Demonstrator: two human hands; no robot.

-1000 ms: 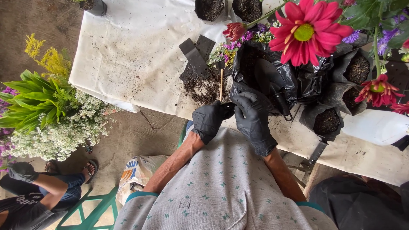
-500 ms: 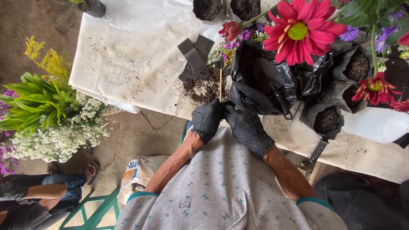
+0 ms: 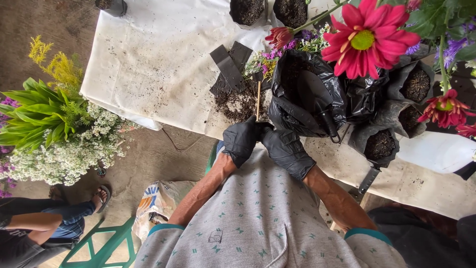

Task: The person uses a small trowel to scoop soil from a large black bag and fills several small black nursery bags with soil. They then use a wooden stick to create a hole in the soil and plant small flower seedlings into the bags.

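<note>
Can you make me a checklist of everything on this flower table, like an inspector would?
Surface: table under a white cloth, sprinkled with dirt.
Job's things: open black plastic bag holding a trowel; soil pile with a thin wooden stick.
Clutter: flat dark folded bags; small soil-filled bags; big red flower.
Hands: left hand and right hand, both in black gloves, meet at the table edge beside the bag; whether they grip anything cannot be told.
Cables: thin cord on the floor.
Surroundings: white and yellow flowers; another person's sandalled feet; green chair.
</note>
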